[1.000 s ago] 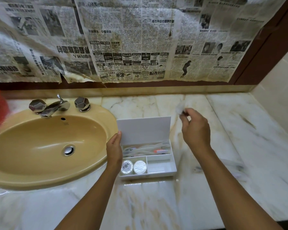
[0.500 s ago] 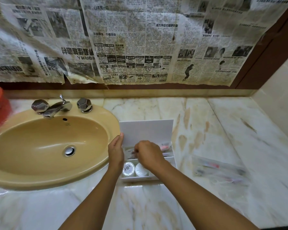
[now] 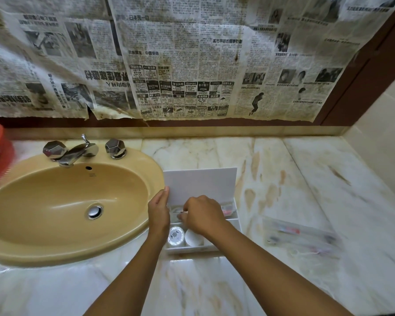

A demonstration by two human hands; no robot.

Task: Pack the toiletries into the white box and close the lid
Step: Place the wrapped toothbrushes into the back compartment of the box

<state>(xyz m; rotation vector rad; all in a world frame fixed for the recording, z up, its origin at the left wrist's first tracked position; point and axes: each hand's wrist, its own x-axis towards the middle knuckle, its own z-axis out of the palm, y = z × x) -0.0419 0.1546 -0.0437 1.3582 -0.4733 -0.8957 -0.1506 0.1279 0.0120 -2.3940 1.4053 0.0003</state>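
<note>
Inside white box (image 3: 234,221): two round toiletries (image 3: 176,236); left hand (image 3: 159,213) fingers straight, right hand (image 3: 203,216) grip unclear.

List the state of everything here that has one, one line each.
white box: open, partly packed.
lid: raised upright.
left hand: flat against the box's left side, fingers straight.
right hand: inside the box, fingers curled over the back compartment; what it holds is hidden.
two round packets: in the front compartment.
clear packets: on the counter, unpacked.
tap: no water running.
sink: unplugged, seemingly dry.
</note>
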